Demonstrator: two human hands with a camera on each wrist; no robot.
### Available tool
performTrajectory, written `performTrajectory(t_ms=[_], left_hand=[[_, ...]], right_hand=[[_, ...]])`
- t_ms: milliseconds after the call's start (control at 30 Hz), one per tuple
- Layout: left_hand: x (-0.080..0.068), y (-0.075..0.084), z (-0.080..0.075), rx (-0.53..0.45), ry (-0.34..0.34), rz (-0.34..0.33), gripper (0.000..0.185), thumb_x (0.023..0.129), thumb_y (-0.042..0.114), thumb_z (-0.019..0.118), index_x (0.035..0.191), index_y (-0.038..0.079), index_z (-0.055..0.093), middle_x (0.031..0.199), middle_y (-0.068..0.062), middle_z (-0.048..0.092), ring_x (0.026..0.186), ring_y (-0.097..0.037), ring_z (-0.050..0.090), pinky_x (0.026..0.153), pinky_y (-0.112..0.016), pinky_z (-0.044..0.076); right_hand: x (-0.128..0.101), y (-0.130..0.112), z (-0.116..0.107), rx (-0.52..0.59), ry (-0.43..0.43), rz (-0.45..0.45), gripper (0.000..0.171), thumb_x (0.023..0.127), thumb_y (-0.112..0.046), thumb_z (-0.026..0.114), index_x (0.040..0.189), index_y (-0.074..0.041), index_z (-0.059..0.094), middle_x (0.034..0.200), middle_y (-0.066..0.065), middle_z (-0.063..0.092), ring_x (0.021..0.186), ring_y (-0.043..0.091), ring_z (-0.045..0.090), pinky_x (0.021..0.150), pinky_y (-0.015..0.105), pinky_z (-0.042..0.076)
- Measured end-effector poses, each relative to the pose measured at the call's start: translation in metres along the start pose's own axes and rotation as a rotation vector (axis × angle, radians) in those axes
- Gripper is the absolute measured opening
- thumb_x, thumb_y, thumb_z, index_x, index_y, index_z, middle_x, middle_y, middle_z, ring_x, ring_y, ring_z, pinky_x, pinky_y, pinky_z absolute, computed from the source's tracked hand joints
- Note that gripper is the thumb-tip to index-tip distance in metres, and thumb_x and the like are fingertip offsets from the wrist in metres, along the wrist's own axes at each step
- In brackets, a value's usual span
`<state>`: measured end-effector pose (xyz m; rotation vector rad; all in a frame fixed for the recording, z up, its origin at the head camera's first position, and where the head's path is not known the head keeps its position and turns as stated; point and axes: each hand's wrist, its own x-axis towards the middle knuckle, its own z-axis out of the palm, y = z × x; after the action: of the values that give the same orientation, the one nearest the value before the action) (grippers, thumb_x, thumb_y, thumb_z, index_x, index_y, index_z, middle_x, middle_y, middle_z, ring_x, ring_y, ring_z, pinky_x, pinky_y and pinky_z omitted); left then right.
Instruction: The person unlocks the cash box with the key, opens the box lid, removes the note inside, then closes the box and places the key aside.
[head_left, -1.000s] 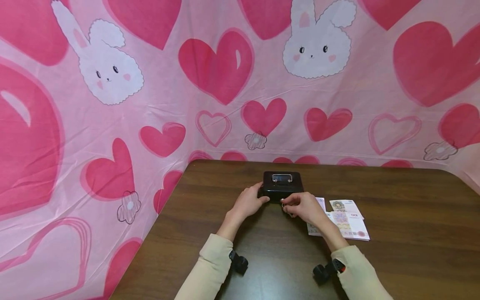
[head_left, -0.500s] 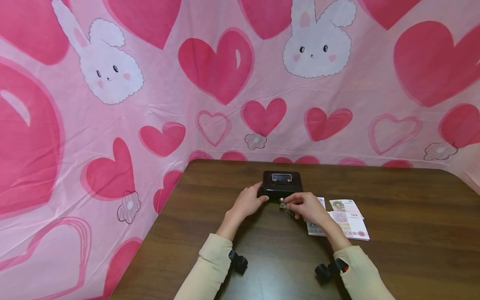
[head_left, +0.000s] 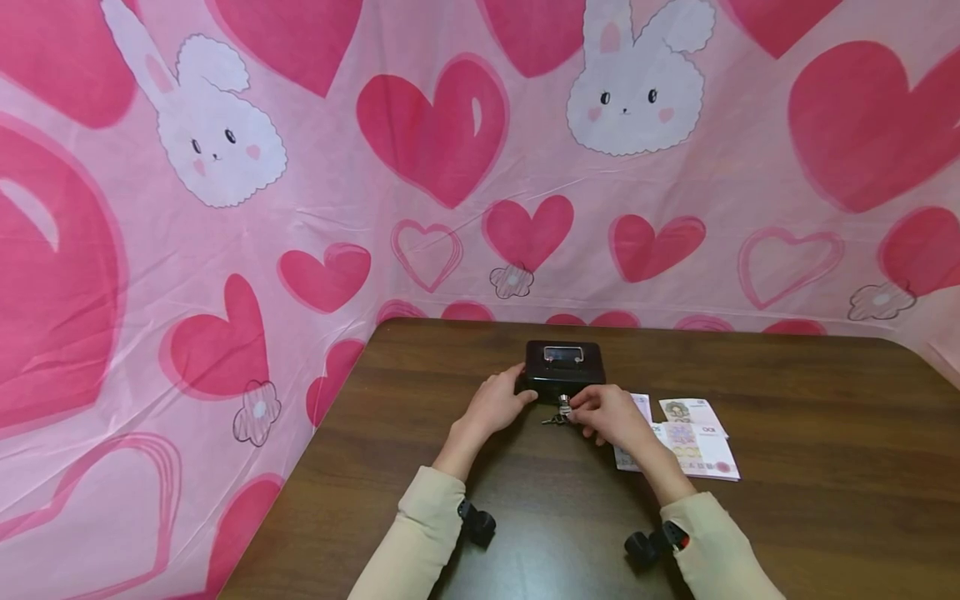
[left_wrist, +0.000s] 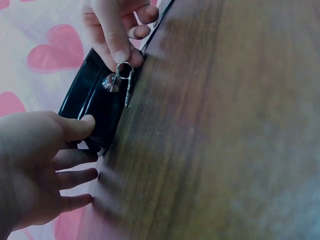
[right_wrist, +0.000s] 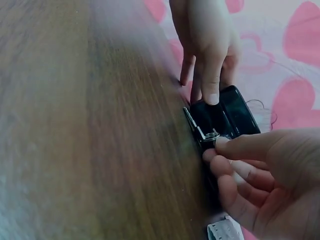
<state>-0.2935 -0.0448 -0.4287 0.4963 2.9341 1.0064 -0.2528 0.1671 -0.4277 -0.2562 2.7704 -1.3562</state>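
A small black cash box (head_left: 551,387) with a metal lid handle (head_left: 564,356) stands near the table's far edge, lid down. My left hand (head_left: 495,404) holds its left front corner, thumb (left_wrist: 82,127) on the front face and fingers at the side. A round silver lock (left_wrist: 111,83) juts from the front. At that lock my right hand (head_left: 611,414) pinches the ring (left_wrist: 125,67) of a small key set between thumb and index finger. Loose keys (right_wrist: 191,119) dangle from the ring; whether one sits in the lock is hidden by the fingertips.
Several banknotes (head_left: 697,454) lie fanned on the brown wooden table (head_left: 825,467), right of the box and partly beneath my right forearm. Behind the table hangs a pink cloth (head_left: 450,250) with hearts and rabbits. Each wrist wears a black camera (head_left: 477,525).
My right fingers have turned and shifted slightly at the lock, uncovering it. The dangling keys now hang out to the left below the lock. My left hand stays on the box.
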Motion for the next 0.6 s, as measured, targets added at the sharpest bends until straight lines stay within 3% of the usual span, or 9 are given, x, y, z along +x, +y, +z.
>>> performTrajectory(t_ms=[200, 600], left_hand=[[0.0015, -0.0004, 0.0013, 0.017, 0.007, 0.004, 0.057, 0.096, 0.031, 0.065, 0.145, 0.007, 0.05, 0.137, -0.013, 0.062, 0.125, -0.029, 0.06, 0.106, -0.045, 0.047], [0.0011, 0.0004, -0.0001, 0.011, -0.005, 0.003, 0.055, 0.096, 0.031, 0.064, 0.145, 0.008, 0.05, 0.136, -0.013, 0.063, 0.123, -0.029, 0.061, 0.105, -0.046, 0.047]], right_hand=[[-0.0009, -0.0009, -0.0015, -0.045, 0.009, 0.01, 0.014, 0.088, -0.016, 0.073, 0.096, -0.004, 0.075, 0.075, 0.006, 0.072, 0.051, 0.012, 0.058, 0.042, 0.028, 0.048], [0.0002, -0.0022, 0.002, 0.153, -0.021, 0.03, 0.02, 0.094, -0.011, 0.066, 0.112, -0.003, 0.071, 0.09, 0.013, 0.076, 0.051, 0.019, 0.066, 0.042, 0.034, 0.052]])
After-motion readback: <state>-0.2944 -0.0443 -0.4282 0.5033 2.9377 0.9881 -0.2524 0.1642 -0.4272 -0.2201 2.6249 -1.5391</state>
